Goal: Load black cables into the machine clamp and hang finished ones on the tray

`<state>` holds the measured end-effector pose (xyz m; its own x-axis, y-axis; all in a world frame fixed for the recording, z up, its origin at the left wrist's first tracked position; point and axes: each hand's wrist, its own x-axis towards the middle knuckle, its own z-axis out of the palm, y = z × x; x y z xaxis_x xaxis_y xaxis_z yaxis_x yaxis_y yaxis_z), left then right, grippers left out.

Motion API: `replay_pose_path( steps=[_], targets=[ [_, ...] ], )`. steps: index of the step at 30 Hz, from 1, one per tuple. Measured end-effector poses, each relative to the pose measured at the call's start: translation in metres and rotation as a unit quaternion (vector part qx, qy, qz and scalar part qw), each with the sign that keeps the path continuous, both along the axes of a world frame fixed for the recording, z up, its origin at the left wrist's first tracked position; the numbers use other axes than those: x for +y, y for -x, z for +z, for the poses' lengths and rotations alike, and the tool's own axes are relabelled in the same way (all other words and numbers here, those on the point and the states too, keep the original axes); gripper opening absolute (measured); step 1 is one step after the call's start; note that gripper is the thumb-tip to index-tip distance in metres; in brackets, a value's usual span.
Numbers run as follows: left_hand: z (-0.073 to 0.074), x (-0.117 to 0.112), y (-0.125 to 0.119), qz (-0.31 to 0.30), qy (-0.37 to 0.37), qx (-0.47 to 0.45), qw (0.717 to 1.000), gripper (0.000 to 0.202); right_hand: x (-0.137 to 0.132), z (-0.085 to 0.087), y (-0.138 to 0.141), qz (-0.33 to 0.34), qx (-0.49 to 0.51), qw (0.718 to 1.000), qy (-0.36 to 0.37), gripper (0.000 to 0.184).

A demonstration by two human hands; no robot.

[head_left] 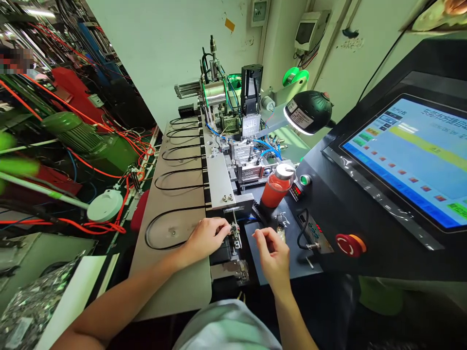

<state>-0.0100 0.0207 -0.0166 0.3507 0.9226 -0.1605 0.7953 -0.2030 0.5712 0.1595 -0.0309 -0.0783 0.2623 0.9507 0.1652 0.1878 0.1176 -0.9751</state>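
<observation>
Standing beyond left hand (208, 236), grip unclear, and right hand (274, 253), fingertips together, is a red bottle (274, 192).

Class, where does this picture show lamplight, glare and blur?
Head view: the black domed lamp glows white underneath; head view: pale glints streak the glossy black frame below the rectangular blue-and-yellow screen; head view: bright-green shapes at the left edge are too blurred to identify.
</observation>
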Motion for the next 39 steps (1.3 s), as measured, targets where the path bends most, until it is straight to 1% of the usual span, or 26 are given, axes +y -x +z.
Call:
replay_pose_path(
  steps=[8,15,18,22,25,28,29,34,37,39],
  targets=[
    [0.002,0.000,-0.005,0.006,-0.003,0.029,1.000,0.029,0.003,-0.005,0.002,0.020,-0.006,1.000,0.003,0.033],
    [0.001,0.001,-0.010,0.008,-0.011,0.048,0.999,0.027,0.023,-0.011,0.007,0.110,-0.024,0.994,-0.003,0.033],
    [0.001,0.001,-0.011,0.006,-0.012,0.051,0.999,0.027,0.032,-0.014,0.014,0.135,-0.030,0.990,-0.014,0.033],
    [0.000,0.001,-0.011,0.006,-0.014,0.053,0.998,0.026,0.036,-0.017,0.019,0.153,-0.003,0.988,-0.025,0.034],
    [0.001,0.001,-0.011,0.004,-0.015,0.052,0.999,0.027,0.033,-0.017,0.016,0.135,0.001,0.990,-0.039,0.031],
    [0.002,0.000,-0.011,0.004,-0.012,0.052,0.999,0.027,0.027,-0.015,0.011,0.094,-0.024,0.992,-0.077,0.020],
    [0.002,0.000,-0.010,0.004,-0.011,0.051,0.999,0.027,0.025,-0.015,0.011,0.087,-0.032,0.991,-0.092,0.019],
    [0.001,0.000,-0.009,0.002,-0.010,0.050,0.999,0.027,0.019,-0.015,0.013,0.088,-0.035,0.986,-0.136,0.025],
    [0.001,0.000,-0.009,0.003,-0.007,0.048,0.999,0.028,0.020,-0.016,0.014,0.091,-0.034,0.985,-0.140,0.025],
    [0.002,0.000,-0.010,0.004,-0.007,0.046,0.999,0.027,0.022,-0.017,0.013,0.081,-0.036,0.988,-0.129,0.022]
  ],
)
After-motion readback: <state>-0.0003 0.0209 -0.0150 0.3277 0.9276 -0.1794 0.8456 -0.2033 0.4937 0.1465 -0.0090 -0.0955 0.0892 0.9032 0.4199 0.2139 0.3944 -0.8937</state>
